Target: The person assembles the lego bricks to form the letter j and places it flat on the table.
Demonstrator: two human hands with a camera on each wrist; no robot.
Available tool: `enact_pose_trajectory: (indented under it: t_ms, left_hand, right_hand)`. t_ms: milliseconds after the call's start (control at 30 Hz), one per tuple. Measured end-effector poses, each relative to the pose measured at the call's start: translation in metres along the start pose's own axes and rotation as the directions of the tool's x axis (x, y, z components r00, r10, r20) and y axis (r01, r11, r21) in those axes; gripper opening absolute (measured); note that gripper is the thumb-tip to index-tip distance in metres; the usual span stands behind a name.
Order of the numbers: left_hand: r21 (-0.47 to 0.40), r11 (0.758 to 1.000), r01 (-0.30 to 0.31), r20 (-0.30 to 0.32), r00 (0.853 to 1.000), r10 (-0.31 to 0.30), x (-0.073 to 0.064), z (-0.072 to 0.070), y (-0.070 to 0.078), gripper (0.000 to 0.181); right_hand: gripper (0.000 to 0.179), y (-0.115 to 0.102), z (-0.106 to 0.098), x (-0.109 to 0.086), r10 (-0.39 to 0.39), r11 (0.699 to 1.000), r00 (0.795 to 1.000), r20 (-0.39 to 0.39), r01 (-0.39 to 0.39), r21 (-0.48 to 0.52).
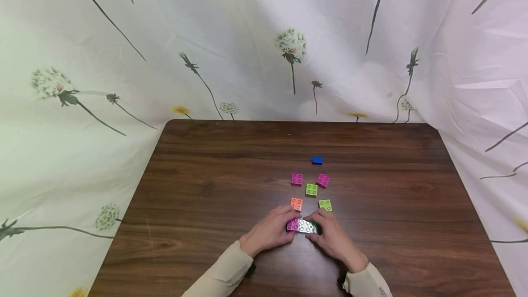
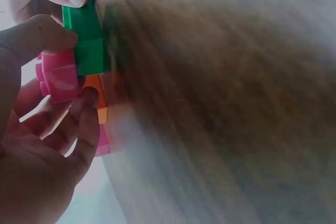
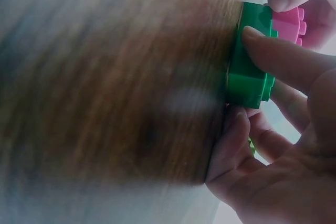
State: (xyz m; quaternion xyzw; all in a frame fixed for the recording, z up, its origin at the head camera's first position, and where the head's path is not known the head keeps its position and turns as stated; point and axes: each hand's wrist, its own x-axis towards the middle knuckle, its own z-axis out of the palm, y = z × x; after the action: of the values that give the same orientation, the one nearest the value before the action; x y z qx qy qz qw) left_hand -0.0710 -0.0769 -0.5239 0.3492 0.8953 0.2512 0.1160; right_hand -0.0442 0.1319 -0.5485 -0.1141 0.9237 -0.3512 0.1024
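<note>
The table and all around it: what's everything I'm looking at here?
Cloth: at least one, white with flower print, behind and beside the table
Table: one, dark brown, centre
Small block: one, blue, farthest back
Loose pink blocks: two, pink, nearer than the blue
Lime blocks: two, light green, nearer still
Orange block: one, orange, left of the nearer lime block
Green block: one, green, held by the right hand
Held pink block: one, pink, atop the green block's left end
Sleeves: two, cream, bottom
Hands: two, bare, the left hand gripping pink
</note>
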Motion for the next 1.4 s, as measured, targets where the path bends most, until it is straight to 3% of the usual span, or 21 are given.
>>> enact_pose_trajectory:
  t_ms: [233, 367, 533, 833, 1167, 1267, 1400]
  left_hand:
    - [0.012, 0.999, 0.046, 0.016, 0.999, -0.046, 0.003, 0.000, 0.002, 0.041]
    - [-0.081, 0.993, 0.082, 0.008, 0.997, -0.082, 0.002, 0.003, 0.001, 0.041]
    - [-0.195, 0.970, 0.147, -0.004, 0.989, -0.151, 0.001, 0.007, 0.002, 0.040]
    - [-0.255, 0.945, 0.204, -0.019, 0.976, -0.216, 0.000, 0.013, 0.001, 0.039]
    - [-0.317, 0.918, 0.238, -0.005, 0.968, -0.252, 0.001, 0.012, 0.002, 0.040]
    - [-0.317, 0.919, 0.235, -0.009, 0.968, -0.251, 0.001, 0.012, 0.002, 0.039]
    - [-0.316, 0.921, 0.229, -0.016, 0.969, -0.246, 0.001, 0.014, 0.001, 0.039]
  right_hand:
    - [0.035, -0.001, -0.001, 0.000, 0.016, 1.000, 1.000, 0.014, -0.016, 0.003]
    - [0.035, -0.001, 0.000, -0.001, 0.027, 1.000, 1.000, 0.015, -0.027, 0.010]
    - [0.035, 0.000, 0.001, -0.001, 0.021, 1.000, 1.000, 0.003, -0.021, 0.006]
    - [0.035, 0.000, 0.002, 0.000, 0.034, 0.999, 0.999, 0.024, -0.034, -0.011]
    - [0.039, -0.002, -0.010, -0.001, -0.007, 0.996, 0.998, 0.061, 0.002, 0.089]
    - [0.037, -0.001, -0.015, -0.002, -0.047, 0.993, 0.999, 0.012, 0.046, 0.104]
    - [0.030, 0.000, -0.025, -0.001, -0.064, 0.982, 0.987, -0.148, 0.089, 0.167]
